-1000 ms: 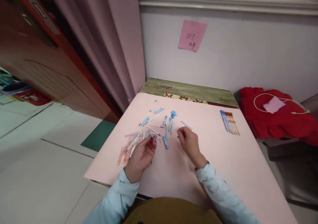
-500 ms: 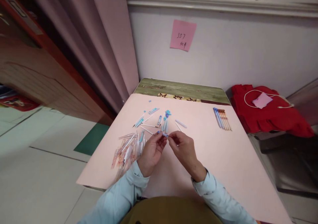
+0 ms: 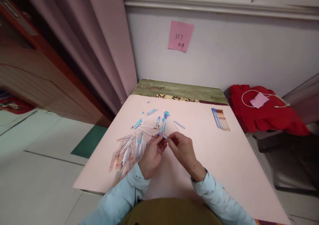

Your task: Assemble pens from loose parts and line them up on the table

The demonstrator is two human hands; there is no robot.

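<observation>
Both hands (image 3: 166, 148) now joined; pinched blue part (image 3: 163, 136) mostly hidden.

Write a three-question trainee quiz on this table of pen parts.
1. True or false: the left hand and right hand pinch the same small blue part.
2. Where does the neat row of pens lie? A) beside the left hand B) on the far right of the table C) on the floor
3. Fill in: the note on the wall is ____ in colour.
Key: 1 true; 2 B; 3 pink.
</observation>
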